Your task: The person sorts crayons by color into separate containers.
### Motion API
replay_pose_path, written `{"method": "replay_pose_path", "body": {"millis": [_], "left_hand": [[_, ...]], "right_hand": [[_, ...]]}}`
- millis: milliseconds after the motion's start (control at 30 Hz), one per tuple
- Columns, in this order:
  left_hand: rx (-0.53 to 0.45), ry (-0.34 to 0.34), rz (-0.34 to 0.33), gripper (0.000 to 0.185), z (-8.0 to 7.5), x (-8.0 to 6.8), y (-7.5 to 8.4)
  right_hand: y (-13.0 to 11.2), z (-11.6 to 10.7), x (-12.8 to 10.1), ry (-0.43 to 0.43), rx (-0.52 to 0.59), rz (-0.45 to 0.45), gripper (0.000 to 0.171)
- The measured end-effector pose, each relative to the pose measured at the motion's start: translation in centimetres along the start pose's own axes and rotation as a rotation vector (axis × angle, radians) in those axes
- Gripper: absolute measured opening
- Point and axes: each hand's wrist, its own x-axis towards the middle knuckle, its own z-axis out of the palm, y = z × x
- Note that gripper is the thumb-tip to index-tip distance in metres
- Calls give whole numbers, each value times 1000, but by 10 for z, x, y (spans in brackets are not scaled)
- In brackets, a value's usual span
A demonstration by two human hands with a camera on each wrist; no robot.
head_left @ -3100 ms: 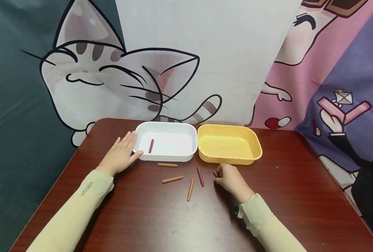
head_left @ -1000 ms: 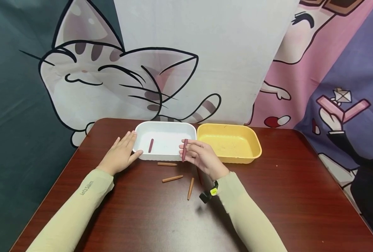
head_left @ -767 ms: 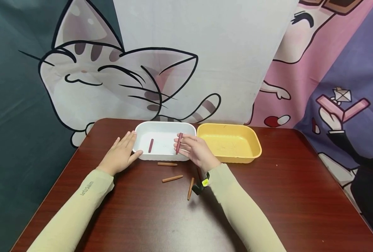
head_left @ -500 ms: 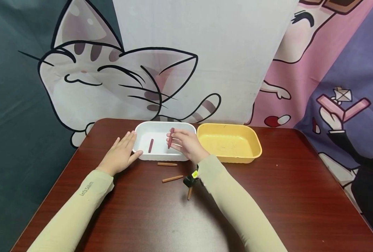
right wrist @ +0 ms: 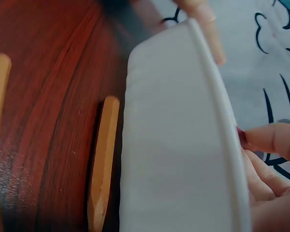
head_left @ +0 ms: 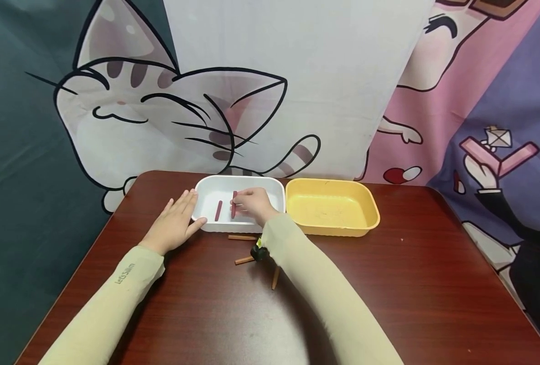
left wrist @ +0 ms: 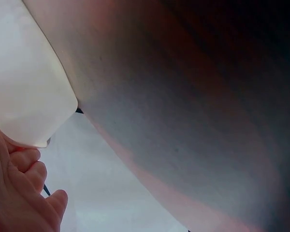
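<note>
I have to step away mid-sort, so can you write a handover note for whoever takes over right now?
Right hand: over the white tray, dark red crayon in its grip.
Left hand: flat on the table, fingers touching the white tray's left wall.
Done: one dark red crayon lies in the white tray.
Left: release the held one; three orange crayons on the table, partly hidden by the right sleeve. The yellow tray holds none.
</note>
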Motion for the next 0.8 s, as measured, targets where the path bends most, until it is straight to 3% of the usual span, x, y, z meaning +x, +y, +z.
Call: {"method": "replay_pose_path", "body": {"millis": [133,367,433,533,800], "left_hand": [[7,7,3,79,-1,-1,0],[2,14,9,80,0,1,1],[3,11,7,80,0,0,1],[4,2,4,80,-1,0,1],[7,-4,1,79,-2,0,2]], "right_hand": [[3,6,7,51,-113,-2,16],[11,7,17,169,-525,-55,13],[12,7,18,172,-577,-59,14],[12,7,18,173,-587,-43,14],[11,8,16,180,-482,-9,19]]}}
